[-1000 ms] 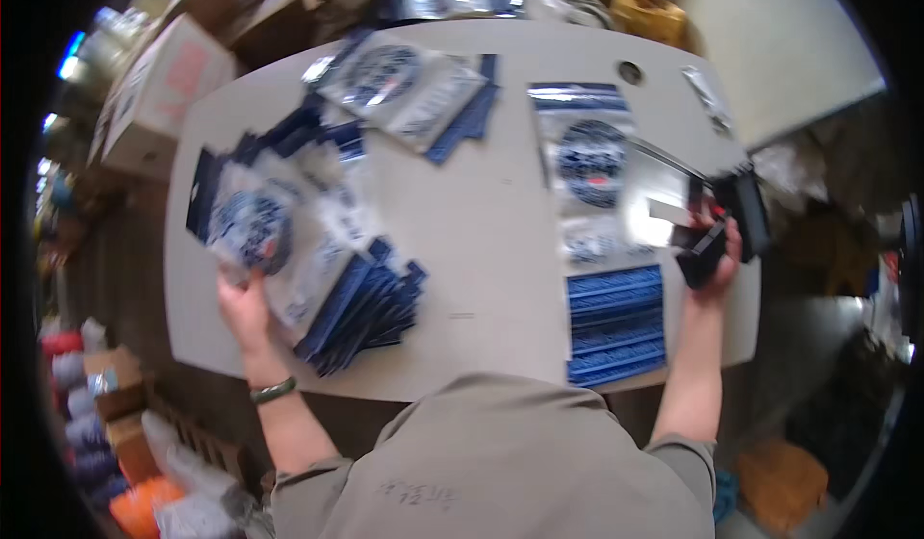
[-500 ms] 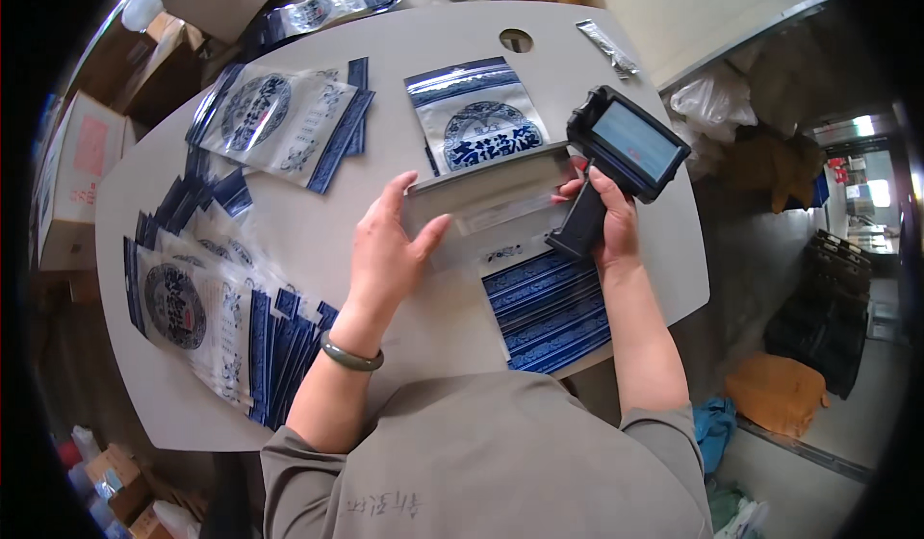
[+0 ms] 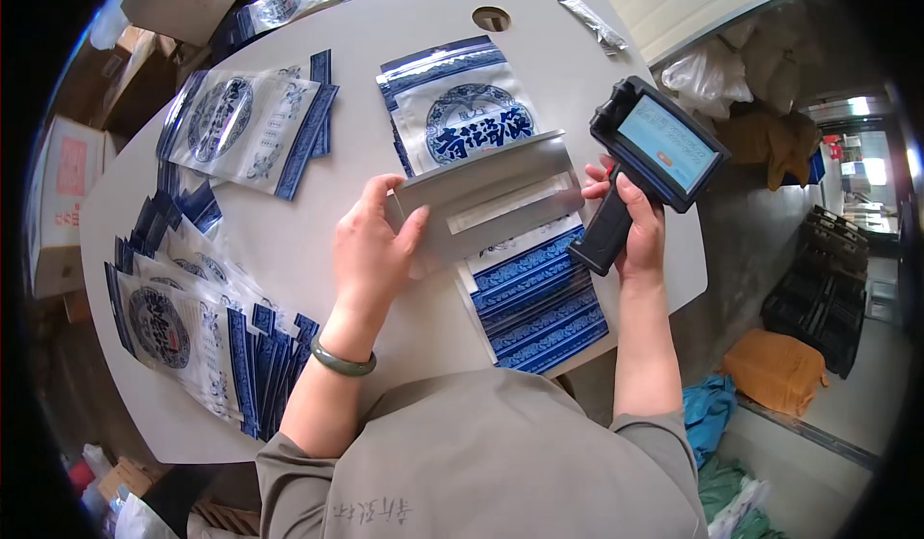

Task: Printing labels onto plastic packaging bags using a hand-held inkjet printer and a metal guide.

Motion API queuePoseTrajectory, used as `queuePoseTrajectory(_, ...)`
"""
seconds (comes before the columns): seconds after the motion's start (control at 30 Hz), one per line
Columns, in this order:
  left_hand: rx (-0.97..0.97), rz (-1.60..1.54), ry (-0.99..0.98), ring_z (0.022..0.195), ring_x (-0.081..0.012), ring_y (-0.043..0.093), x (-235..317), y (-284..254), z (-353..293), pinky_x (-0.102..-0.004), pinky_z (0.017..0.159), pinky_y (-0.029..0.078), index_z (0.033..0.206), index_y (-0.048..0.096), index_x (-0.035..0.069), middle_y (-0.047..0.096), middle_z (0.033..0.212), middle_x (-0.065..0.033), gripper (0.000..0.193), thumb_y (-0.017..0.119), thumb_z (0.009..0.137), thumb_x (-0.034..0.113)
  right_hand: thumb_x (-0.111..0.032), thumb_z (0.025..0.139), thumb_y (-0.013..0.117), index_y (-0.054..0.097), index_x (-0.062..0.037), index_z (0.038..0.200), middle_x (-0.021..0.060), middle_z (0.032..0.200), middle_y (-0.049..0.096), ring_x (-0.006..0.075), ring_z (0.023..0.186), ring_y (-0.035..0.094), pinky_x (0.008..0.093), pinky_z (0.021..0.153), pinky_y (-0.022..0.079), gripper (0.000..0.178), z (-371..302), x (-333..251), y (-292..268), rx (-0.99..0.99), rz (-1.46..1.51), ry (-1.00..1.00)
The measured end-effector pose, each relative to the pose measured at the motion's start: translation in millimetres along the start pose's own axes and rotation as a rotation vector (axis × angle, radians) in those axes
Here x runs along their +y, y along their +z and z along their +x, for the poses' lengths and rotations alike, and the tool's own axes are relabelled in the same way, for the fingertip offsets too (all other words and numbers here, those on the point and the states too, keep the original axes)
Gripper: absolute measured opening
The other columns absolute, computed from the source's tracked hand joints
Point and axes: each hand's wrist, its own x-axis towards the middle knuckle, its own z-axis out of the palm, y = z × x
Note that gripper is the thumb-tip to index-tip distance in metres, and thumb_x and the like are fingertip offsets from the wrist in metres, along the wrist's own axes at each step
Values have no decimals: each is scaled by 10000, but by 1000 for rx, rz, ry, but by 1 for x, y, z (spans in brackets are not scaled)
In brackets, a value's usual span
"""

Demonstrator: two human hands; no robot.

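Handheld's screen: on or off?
On. The screen is lit pale blue, showing lines of text and an orange patch; the right hand holds the handheld by its handle.

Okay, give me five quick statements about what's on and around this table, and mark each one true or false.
1. The left grip holds the black handheld device. False: the right grip holds it.
2. The device's screen is lit. True.
3. A dark bangle circles the left wrist. True.
4. The round hole is at the table's near edge. False: it is near the far edge.
5. The grey slotted frame partly hides a blue-and-white bag. True.
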Motion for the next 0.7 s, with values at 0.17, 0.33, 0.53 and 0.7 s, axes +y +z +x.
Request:
queuePoseTrajectory(0.17,3,22,4,774,-323,662,-3,6,2,-388,730,511,1097,594,84,685,878,-157,356,723,802,235,-178,894,592,555,57,1194,139,974,647,226,820,657,341,804,526,383,-11,-11,2,-12,-41,90)
queuePoseTrajectory(0.33,-1,-9,-40,734,-312,656,-3,8,3,-385,700,504,1083,596,86,679,828,-144,346,725,799,236,-138,878,614,585,32,1095,78,732,631,164,647,629,279,597,523,277,-27,-35,7,-95,-280,169)
queuePoseTrajectory(0.53,33,-60,-46,707,-300,650,-4,7,3,-375,680,501,1064,599,83,674,795,-132,327,727,800,227,-128,897,617,591,10,1028,58,717,624,144,634,618,264,611,511,191,-41,-35,14,-167,-376,135)
queuePoseTrajectory(0.7,32,-80,-40,727,-305,656,-6,5,4,-376,689,504,1061,597,85,677,809,-134,320,727,804,226,-110,898,611,587,14,1036,57,726,622,140,636,614,263,617,515,187,-44,-33,18,-175,-353,151)
